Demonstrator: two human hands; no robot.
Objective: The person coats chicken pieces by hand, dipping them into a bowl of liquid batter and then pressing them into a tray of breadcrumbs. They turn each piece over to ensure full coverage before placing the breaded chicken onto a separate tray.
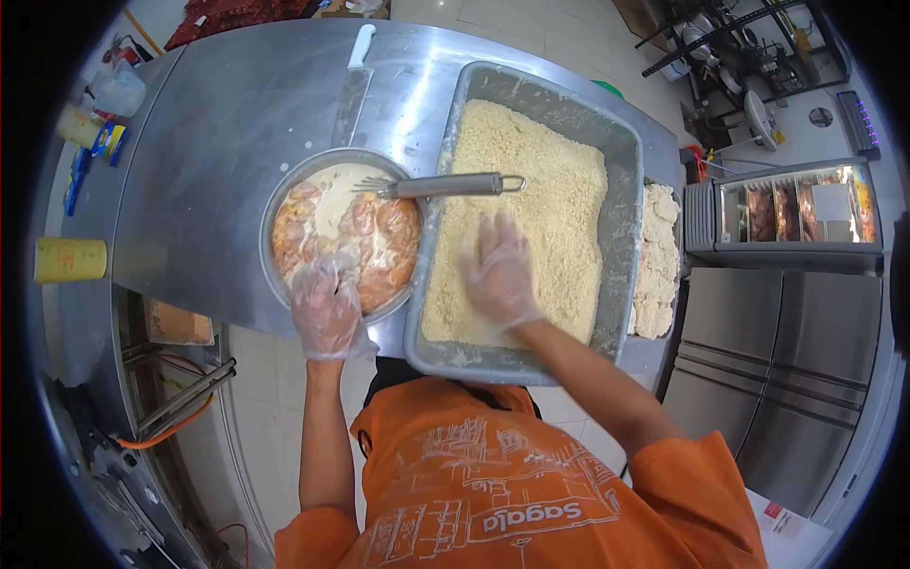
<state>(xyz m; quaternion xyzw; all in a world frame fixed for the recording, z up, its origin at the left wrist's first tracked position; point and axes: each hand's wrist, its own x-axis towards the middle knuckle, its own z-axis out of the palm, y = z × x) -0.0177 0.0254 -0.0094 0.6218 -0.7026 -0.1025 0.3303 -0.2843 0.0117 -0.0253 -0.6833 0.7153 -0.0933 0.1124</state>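
Both sets of fingers wear clear plastic gloves, presumably against wet mix and dry grain alike. On the left hand they curl together over the near part of the meat pieces; whether they pinch one I cannot tell. On the right hand, blurred, they reach out a little apart on the pale crumbs, clamped on nothing visible; a flat palm suits so loose a heap.

The meat sits in creamy liquid inside a round bowl, just beside the deep grey tub of crumbs, which probably limits drips on the desk. A whisk bridges the two, wires in the bowl (a handy perch, its handle clear of the liquid). Right of the tub, coated pieces lie within easy reach. Beyond the bowl rests a knife, handle toward the far edge, seemingly out of the way.
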